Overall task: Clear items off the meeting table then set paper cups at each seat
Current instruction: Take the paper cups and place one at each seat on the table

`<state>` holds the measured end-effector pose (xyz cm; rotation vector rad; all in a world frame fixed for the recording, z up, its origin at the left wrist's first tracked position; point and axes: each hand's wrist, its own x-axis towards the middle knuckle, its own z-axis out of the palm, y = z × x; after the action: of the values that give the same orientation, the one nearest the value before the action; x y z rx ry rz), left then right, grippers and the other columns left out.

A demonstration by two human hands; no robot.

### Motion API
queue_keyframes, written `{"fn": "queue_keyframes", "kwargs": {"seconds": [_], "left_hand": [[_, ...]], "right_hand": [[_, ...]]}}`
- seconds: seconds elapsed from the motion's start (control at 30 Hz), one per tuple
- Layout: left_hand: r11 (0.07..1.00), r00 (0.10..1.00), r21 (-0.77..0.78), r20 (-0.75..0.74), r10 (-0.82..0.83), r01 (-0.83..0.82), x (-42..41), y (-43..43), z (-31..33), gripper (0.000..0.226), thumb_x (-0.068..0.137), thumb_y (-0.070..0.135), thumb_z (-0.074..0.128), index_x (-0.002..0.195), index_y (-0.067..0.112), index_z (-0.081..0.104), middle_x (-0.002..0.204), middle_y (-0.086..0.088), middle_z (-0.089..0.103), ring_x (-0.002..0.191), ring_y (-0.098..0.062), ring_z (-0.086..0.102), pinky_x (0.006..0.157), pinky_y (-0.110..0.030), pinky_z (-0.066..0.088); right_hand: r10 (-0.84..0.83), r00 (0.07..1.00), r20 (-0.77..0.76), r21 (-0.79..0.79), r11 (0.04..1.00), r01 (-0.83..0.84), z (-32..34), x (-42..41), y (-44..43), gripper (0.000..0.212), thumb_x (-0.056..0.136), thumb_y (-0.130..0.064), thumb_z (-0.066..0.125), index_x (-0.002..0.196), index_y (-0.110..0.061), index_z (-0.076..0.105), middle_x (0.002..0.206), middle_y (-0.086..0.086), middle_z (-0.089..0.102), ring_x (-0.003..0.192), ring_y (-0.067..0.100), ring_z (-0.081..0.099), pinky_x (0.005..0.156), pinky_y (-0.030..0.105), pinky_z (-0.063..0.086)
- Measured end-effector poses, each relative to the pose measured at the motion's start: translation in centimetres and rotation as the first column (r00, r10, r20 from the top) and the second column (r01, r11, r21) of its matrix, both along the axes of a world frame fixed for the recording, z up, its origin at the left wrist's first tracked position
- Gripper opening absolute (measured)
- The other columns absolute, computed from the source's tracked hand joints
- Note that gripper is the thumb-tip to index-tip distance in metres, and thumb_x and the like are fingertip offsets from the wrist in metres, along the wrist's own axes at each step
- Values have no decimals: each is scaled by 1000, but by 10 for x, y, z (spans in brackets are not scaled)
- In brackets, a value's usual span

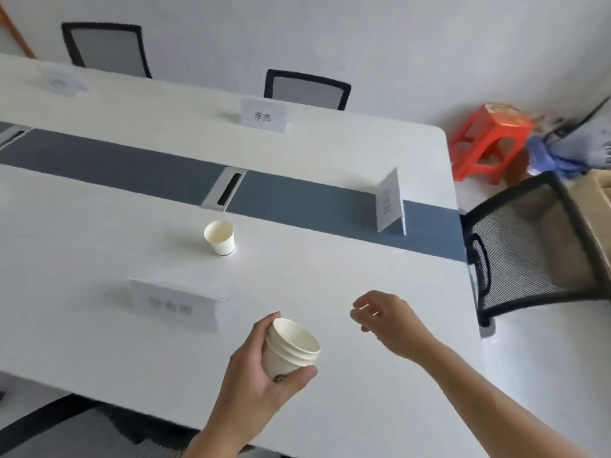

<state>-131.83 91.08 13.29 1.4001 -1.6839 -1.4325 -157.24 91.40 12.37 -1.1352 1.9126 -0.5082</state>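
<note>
My left hand [256,375] grips a short stack of nested white paper cups [291,348] above the near side of the white meeting table [330,285]. My right hand [386,317] hovers to the right of the stack, fingers loosely curled and holding nothing. A single paper cup [220,238] stands upright on the table farther in, behind a white name card [175,305] at the near seat.
A name card [263,116] stands at the far side and another [390,201] at the right end, on the dark centre strip [132,166] with its cable slot [225,190]. Mesh chairs [529,246] [307,89] [105,49] surround the table. An orange stool [489,140] sits by the wall.
</note>
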Motion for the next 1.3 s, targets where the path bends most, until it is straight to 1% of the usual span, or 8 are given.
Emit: {"fn": "queue_keyframes", "kwargs": {"seconds": [0.23, 0.37, 0.6, 0.8, 0.93, 1.07, 1.2, 1.3], "left_hand": [[935, 936, -57, -3, -351, 350, -59, 107, 5, 79, 49, 58, 81, 119, 45, 46, 104, 25, 60, 99, -3, 60, 76, -9, 49], [849, 850, -47, 32, -525, 526, -92, 174, 2, 81, 48, 57, 81, 121, 43, 47, 104, 18, 63, 98, -4, 60, 80, -18, 51], [674, 677, -59, 64, -733, 736, -170, 251, 15, 80, 47, 56, 81, 119, 43, 47, 109, 31, 56, 95, 3, 57, 76, -33, 58], [585, 584, -19, 89, -807, 811, -260, 276, 2, 82, 46, 56, 83, 120, 42, 49, 102, 27, 61, 90, 2, 60, 68, -35, 60], [553, 552, 4, 53, -832, 833, -344, 288, -14, 87, 40, 65, 83, 118, 44, 51, 98, 20, 65, 90, -5, 63, 66, -15, 54], [489, 489, 12, 32, -872, 872, -440, 290, -9, 79, 46, 57, 84, 117, 46, 50, 99, 15, 65, 91, -9, 63, 65, -15, 54], [442, 445, -45, 63, -893, 896, -533, 279, 16, 79, 49, 57, 83, 119, 43, 49, 99, 14, 64, 90, -11, 63, 75, -24, 55], [430, 436, -89, 66, -897, 898, -591, 270, 32, 81, 48, 58, 82, 120, 44, 48, 100, 20, 61, 92, -9, 61, 74, -19, 52]], "right_hand": [[-304, 951, 53, 4, 953, 304, 20, -18, 238, 12, 88, -37, 63, 97, -30, 65, 74, -6, 69, 75, 14, 68, 61, 24, 48], [-503, 863, 46, -11, 864, 504, 23, -22, 364, 9, 87, -38, 65, 94, -33, 66, 73, -6, 70, 68, 15, 64, 64, 29, 50], [-788, 611, 75, -43, 610, 791, 26, -39, 518, 7, 87, -24, 70, 87, -31, 68, 75, -2, 74, 68, 9, 70, 65, 26, 52], [-872, 479, 97, 0, 482, 876, 8, -92, 556, 5, 86, -25, 71, 89, -29, 69, 75, -3, 75, 68, 9, 70, 66, 29, 51], [-878, 477, 38, 4, 478, 878, -2, -163, 558, 8, 85, -37, 68, 91, -34, 67, 76, -11, 73, 69, 8, 67, 67, 29, 50], [-867, 495, -56, -12, 497, 868, 15, -250, 551, 15, 84, -45, 66, 96, -37, 65, 80, -26, 68, 69, 1, 62, 67, 22, 49], [-880, 473, -48, -83, 476, 876, 47, -332, 539, 15, 86, -43, 66, 99, -37, 65, 79, -15, 70, 71, 0, 62, 64, 17, 47], [-892, 451, 26, -115, 446, 888, 57, -383, 531, 14, 86, -39, 67, 99, -35, 66, 78, -11, 72, 74, 4, 66, 69, 24, 51]]}}
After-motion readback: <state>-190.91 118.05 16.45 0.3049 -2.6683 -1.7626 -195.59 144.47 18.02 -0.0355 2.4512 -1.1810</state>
